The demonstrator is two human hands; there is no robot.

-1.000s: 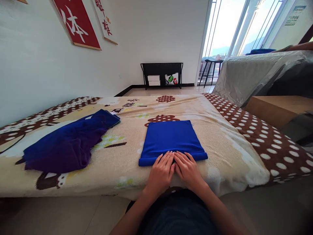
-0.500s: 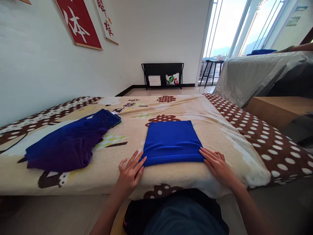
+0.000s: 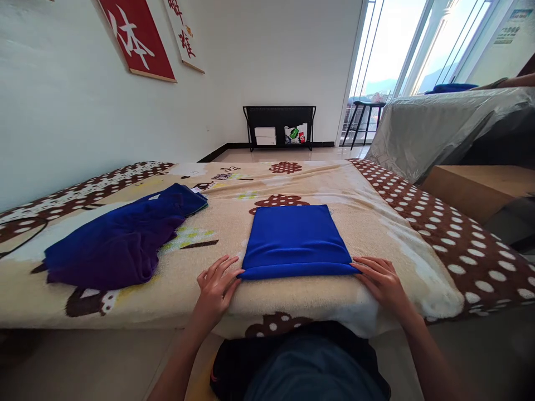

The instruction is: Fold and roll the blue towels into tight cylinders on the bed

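A bright blue cloth, folded into a near square, lies flat on the patterned blanket in front of me. Its near edge shows a narrow folded band, with slight wrinkles just behind it. At the near left corner, my left hand pinches the band between thumb and fingertips. My right hand grips the near right corner in the same way. To the left, a crumpled dark blue and purple garment rests on the blanket, apart from both hands.
The cream blanket has brown dotted borders and covers the bed. A cardboard box and a plastic-covered piece of furniture stand on the right, with another person's arm above. A black rack stands by the far wall.
My hands have shifted slightly outward, from lying flat on the cloth to pinching its near corners. The near band looks a little more raised and rolled.
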